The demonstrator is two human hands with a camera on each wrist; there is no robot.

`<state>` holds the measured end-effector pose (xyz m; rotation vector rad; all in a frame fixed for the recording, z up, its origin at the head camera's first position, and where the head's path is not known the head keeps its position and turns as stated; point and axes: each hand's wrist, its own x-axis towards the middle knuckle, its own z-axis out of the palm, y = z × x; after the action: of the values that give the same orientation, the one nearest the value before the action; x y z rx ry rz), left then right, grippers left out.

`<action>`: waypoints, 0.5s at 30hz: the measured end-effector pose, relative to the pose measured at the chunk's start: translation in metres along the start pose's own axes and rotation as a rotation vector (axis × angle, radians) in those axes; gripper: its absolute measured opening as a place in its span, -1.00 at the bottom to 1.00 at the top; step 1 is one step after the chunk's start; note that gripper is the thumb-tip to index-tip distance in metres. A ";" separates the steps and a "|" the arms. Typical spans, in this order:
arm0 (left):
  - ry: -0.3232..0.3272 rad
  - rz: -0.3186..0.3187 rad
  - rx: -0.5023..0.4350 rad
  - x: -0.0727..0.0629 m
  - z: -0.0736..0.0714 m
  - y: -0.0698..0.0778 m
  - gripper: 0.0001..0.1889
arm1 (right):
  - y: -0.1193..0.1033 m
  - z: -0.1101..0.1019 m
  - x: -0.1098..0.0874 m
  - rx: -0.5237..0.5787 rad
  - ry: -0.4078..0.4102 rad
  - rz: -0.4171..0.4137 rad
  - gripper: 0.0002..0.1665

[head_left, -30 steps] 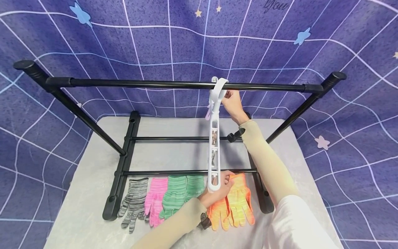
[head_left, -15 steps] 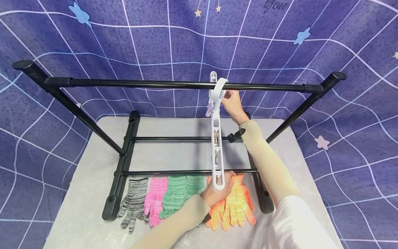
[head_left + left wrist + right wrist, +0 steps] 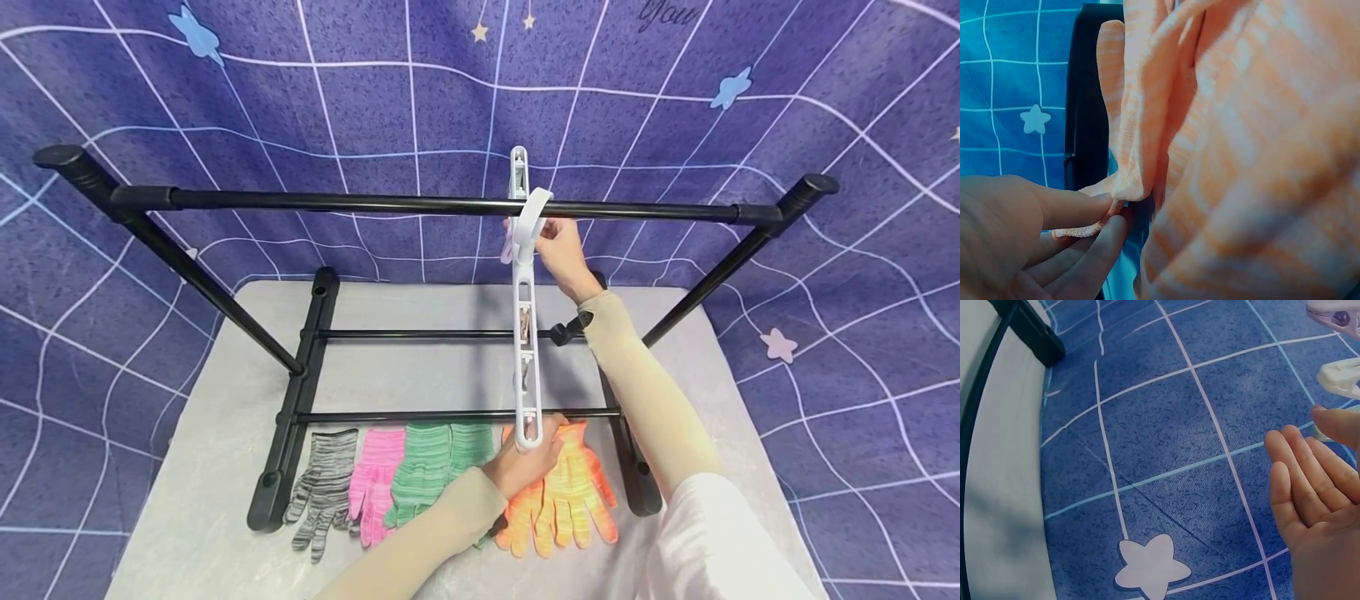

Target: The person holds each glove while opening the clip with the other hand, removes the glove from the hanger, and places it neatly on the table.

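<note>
A white clip hanger [image 3: 524, 265] hangs by its hook from the black rack's top bar [image 3: 360, 202]. Close to the hook is my right hand [image 3: 561, 254], fingers extended and partly behind the hanger in the head view. The right wrist view has that hand [image 3: 1322, 494] with fingers nearly straight beside a white clip [image 3: 1340, 376]; a lilac clip [image 3: 1335, 314] is higher. My left hand [image 3: 531, 462] is at the orange gloves [image 3: 576, 492], below the hanger's near end. In the left wrist view, its thumb and finger [image 3: 1079, 209] pinch an orange glove's cuff [image 3: 1113, 194].
Left of the orange gloves lie green gloves [image 3: 423, 471], pink gloves [image 3: 375, 483] and grey striped gloves [image 3: 326, 475], on the pale tabletop [image 3: 420, 367]. Black rack feet [image 3: 292, 400] flank them. A blue grid-patterned curtain [image 3: 300, 108] stands behind.
The hanger has swivelled: its far end has moved up and back beyond the bar, its near end slightly right. My left hand has shifted a little over the orange gloves; my right hand stays near the hook.
</note>
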<state>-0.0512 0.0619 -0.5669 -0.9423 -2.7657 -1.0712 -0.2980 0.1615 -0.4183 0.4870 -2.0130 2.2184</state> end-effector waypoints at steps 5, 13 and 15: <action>-0.027 -0.025 -0.061 -0.005 0.001 -0.002 -0.62 | 0.001 -0.003 -0.002 -0.054 0.028 0.013 -0.75; 0.004 -0.081 -0.356 -0.004 0.002 -0.004 -0.72 | 0.001 -0.008 -0.013 -0.151 0.010 0.036 -0.63; 0.001 -0.042 -0.214 -0.004 0.003 -0.005 -0.80 | -0.001 -0.010 -0.017 -0.183 -0.012 0.035 -0.61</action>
<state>-0.0497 0.0590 -0.5733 -0.9049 -2.7217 -1.3965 -0.2832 0.1740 -0.4235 0.4490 -2.2198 2.0273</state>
